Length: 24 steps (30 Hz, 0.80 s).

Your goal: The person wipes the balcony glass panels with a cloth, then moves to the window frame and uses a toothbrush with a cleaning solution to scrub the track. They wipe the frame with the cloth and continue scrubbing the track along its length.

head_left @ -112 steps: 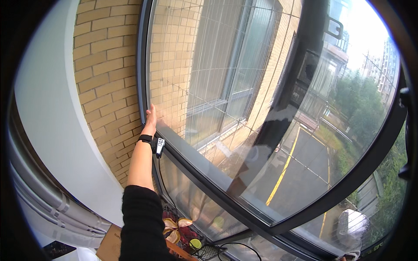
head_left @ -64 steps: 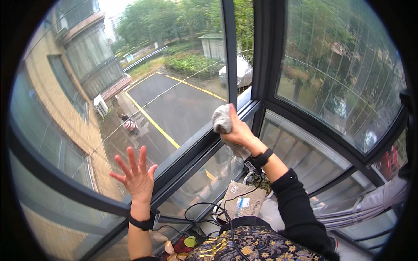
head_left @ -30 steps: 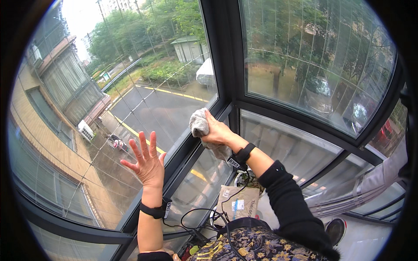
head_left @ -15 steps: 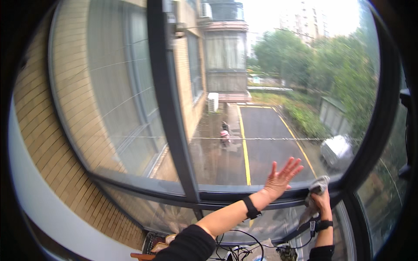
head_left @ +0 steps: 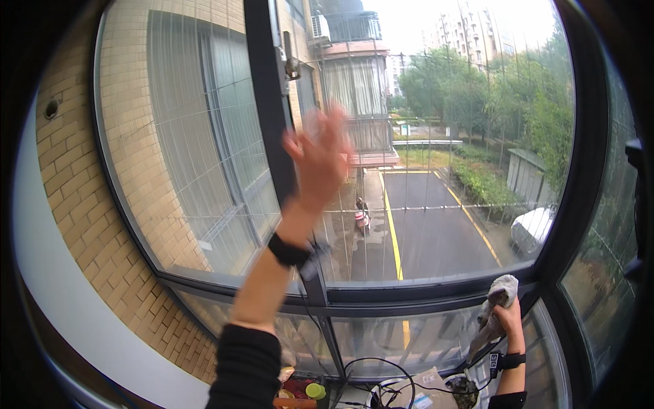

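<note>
My left hand [head_left: 320,160] is raised in front of the large window pane [head_left: 436,170], fingers apart, blurred by motion, just right of the dark vertical frame bar [head_left: 269,136]. It holds nothing. A black band sits on that wrist. My right hand [head_left: 505,319] is low at the right, closed on a crumpled grey cloth [head_left: 496,300] pressed against the dark horizontal frame bar [head_left: 422,294] at the pane's lower right corner. A black wrist device is strapped on that arm.
A brick wall [head_left: 116,225] and white sill lie to the left. Below the window are tangled black cables [head_left: 381,382], a cardboard box [head_left: 422,388] and small colourful items. Outside, a road, a parked car and trees show through the glass.
My left hand has lifted from the lower frame bar up in front of the pane. The right hand with the cloth stays at the lower right corner. The view has shifted slightly.
</note>
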### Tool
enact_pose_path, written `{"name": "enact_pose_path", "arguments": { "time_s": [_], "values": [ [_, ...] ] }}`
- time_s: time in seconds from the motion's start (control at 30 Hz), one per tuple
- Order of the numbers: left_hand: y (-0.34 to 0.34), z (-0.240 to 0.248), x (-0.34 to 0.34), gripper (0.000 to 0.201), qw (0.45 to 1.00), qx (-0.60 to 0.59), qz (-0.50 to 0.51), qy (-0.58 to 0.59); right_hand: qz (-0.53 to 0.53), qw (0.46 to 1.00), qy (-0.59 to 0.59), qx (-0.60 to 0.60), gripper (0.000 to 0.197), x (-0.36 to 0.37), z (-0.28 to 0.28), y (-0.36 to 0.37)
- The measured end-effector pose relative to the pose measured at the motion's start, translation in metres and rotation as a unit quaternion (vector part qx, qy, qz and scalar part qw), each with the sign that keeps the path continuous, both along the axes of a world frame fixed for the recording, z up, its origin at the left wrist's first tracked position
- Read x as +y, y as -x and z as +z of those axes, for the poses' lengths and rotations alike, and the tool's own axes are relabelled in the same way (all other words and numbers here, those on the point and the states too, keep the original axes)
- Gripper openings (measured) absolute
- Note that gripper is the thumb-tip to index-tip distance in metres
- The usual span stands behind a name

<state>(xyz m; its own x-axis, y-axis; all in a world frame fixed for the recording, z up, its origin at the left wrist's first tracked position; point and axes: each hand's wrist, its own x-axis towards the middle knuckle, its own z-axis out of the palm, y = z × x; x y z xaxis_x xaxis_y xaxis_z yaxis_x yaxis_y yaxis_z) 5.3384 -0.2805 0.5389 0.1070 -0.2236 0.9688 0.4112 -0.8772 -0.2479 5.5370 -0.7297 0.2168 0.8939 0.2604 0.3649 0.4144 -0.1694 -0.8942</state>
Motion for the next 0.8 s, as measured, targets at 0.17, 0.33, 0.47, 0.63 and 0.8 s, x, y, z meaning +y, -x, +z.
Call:
{"name": "enact_pose_path", "arguments": {
  "time_s": [0.17, 0.33, 0.47, 0.63, 0.8],
  "values": [
    [0.028, 0.17, 0.054, 0.043, 0.965, -0.078, 0.207, -0.138, 0.057, 0.998, -0.019, 0.035, 0.053, -0.012, 0.011, 0.046],
    [0.043, 0.213, 0.044, 0.028, 0.954, 0.006, 0.225, -0.2, 0.065, 0.993, -0.052, 0.082, 0.054, -0.024, 0.01, 0.075],
    [0.06, 0.185, 0.029, 0.02, 0.971, -0.015, 0.158, -0.179, 0.062, 0.992, -0.066, 0.086, 0.052, -0.04, 0.012, 0.092],
    [0.075, 0.08, 0.002, 0.018, 0.974, 0.003, 0.115, -0.193, 0.082, 0.993, -0.067, 0.049, 0.05, -0.056, 0.01, 0.093],
    [0.092, 0.004, -0.005, 0.026, 0.982, 0.131, 0.118, -0.067, 0.082, 0.994, -0.04, 0.062, 0.054, -0.072, 0.0, 0.082]
  ]
}}
